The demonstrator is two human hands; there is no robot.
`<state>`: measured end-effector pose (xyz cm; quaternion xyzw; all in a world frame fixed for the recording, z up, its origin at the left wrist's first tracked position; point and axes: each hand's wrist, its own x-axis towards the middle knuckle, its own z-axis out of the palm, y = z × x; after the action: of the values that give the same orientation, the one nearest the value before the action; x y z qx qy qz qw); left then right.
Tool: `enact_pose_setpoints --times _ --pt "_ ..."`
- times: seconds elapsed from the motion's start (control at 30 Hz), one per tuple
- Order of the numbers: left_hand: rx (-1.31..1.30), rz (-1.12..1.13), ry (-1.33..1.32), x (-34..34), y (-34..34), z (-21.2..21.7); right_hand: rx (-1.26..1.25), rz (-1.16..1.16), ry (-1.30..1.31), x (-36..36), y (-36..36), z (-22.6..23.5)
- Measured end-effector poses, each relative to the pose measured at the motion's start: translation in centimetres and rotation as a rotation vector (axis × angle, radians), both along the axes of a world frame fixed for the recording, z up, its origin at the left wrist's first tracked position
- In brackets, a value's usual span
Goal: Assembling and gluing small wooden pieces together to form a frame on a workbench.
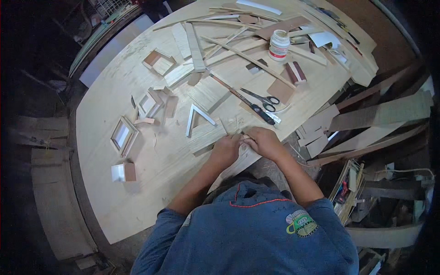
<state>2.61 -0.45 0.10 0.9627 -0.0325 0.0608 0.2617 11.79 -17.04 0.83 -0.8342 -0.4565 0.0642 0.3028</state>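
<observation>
At the table's near edge, my left hand (227, 150) and my right hand (265, 142) meet with fingers closed around a small light wooden piece (246, 138). Most of that piece is hidden by the fingers. Touching or close beside my left hand lies a pale wooden block (206, 137). Behind it rests a white-edged V-shaped piece (190, 121). Just beyond my right hand lie black-handled scissors (262, 98) and a long thin blade tool with a black handle (256, 110).
Small wooden frames (123, 136) and a little box (159, 62) stand to the left. Wooden strips (250, 59), a white jar (278, 46) and a maroon-and-white block (295, 72) occupy the far side. Loose boards (371, 121) are piled right of the table (103, 197).
</observation>
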Motion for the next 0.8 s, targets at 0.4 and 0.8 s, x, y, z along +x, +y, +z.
enact_pose_setpoints --times 0.4,0.8 --pt "-0.231 -0.093 -0.029 2.1 1.5 0.3 0.068 0.055 0.102 2.2 -0.6 0.0" --pt "-0.441 -0.224 0.260 2.6 1.7 1.7 0.153 0.297 0.519 3.3 -0.6 0.9"
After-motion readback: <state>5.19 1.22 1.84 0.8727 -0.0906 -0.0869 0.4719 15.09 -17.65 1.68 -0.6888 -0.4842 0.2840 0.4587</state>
